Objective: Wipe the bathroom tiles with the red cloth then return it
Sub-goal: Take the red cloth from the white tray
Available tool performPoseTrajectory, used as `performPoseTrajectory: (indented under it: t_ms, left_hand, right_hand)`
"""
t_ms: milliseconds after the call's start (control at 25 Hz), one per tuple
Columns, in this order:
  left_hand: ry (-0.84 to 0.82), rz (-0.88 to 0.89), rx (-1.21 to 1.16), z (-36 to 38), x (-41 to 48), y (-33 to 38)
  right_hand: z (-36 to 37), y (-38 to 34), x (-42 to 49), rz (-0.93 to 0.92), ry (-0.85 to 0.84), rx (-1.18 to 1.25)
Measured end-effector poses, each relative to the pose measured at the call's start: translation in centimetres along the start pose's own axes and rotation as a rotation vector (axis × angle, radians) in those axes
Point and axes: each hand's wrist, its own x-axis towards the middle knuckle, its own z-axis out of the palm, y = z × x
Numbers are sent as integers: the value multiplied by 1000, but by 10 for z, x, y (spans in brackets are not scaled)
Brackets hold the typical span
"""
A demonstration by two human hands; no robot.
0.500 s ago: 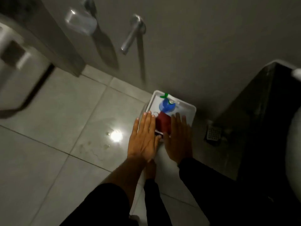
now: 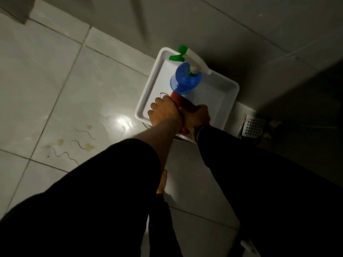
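Bathroom floor tiles [image 2: 61, 86] stained | red cloth [image 2: 182, 101] in white tray [image 2: 148, 108] near edge, by spray bottle [image 2: 185, 78] | L hand [image 2: 165, 112] + R hand [image 2: 197, 115] fingers clamped on it | soft, light: bunch mid-fold

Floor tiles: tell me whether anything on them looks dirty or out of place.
Yes. The floor tile left of the white tray carries yellowish blotches and thin dark squiggly marks, near a bright glare patch. The other tiles in view look clean.
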Motion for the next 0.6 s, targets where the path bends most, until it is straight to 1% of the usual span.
performPoseTrajectory:
  t_ms: [80, 160, 240, 280, 320, 400, 480, 560, 600]
  left_hand:
    - [-68, -50, -133, 5, 9, 2]
    - [-81, -62, -269, -2, 4, 0]
    - [-14, -9, -402, -16, -18, -8]
    - [31, 26, -480, -25, -34, -18]
    - [80, 55, -564, -34, -52, -32]
    - [169, 85, -745, -50, -86, -70]
    - [262, 81, -890, -58, -108, -122]
    - [386, 19, -992, -56, -118, -190]
    - [450, -50, -1010, -49, -120, -227]
  right_hand:
    - [3, 5, 4, 92, -61, 344]
    - [-1, 7, -5, 80, -42, 475]
    - [-3, 6, -29, 9, -11, 611]
    - [-1, 3, -46, -9, -58, 692]
    - [3, -2, -69, -25, -140, 756]
    - [16, -5, -111, -59, -260, 709]
    - [39, 0, -147, -120, -313, 578]
    - [78, 12, -175, -154, -440, 452]
    - [102, 20, -184, -160, -498, 381]
